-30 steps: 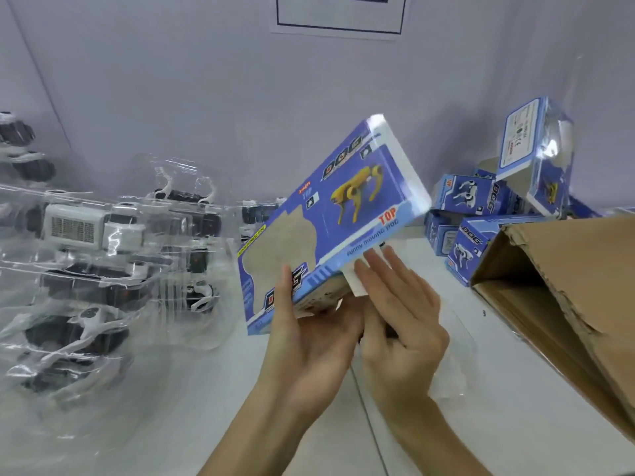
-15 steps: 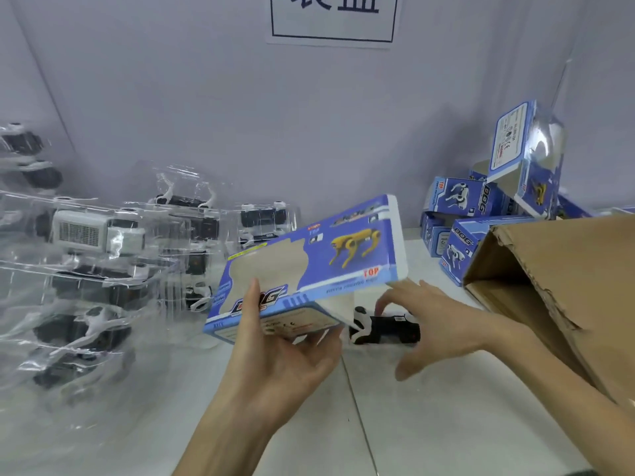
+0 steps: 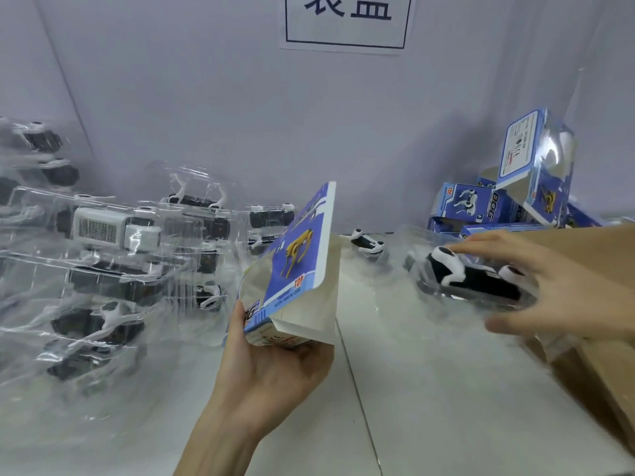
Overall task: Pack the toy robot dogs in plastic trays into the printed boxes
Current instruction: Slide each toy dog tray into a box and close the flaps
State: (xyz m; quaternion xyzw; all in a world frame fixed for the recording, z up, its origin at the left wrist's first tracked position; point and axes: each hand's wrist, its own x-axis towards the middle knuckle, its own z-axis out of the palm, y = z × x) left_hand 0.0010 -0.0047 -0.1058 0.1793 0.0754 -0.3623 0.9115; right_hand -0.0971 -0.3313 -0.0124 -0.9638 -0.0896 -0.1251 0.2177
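Observation:
My left hand (image 3: 271,359) grips the lower end of a blue printed box (image 3: 295,269) with a yellow dog picture, held upright at the centre with its open flap end at the bottom. To the right, my right hand (image 3: 556,286) holds a clear plastic tray with a black-and-white toy robot dog (image 3: 470,276) just above the white table. A second toy dog (image 3: 366,243) lies on the table behind the box.
A heap of clear trays with toy dogs (image 3: 113,262) fills the left of the white table (image 3: 412,389). Packed blue boxes (image 3: 481,204) are stacked at the back right. An open brown carton (image 3: 601,321) lies on its side at the right edge.
My left hand has tilted the box from nearly flat to upright. My right hand has moved right and taken hold of the tray with the toy dog, lifting it off the table.

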